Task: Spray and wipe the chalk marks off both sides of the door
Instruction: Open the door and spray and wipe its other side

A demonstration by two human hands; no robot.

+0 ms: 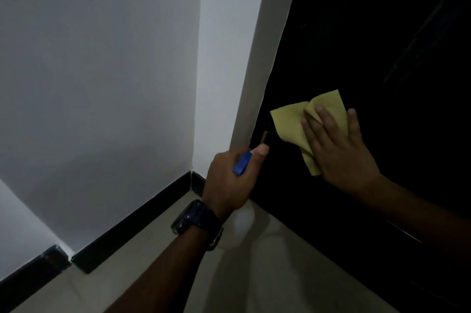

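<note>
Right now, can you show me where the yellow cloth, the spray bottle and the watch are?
yellow cloth (288,121): head view, on its bare left part, beside the pressing fingers.
spray bottle (243,226): head view, on its white body below the left hand.
wristwatch (197,218): head view, on its dark band at the left wrist.

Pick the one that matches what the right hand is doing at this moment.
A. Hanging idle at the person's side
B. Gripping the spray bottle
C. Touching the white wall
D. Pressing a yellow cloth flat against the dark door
D: the right hand lies with straight fingers on the yellow cloth, flat against the dark door.
</note>
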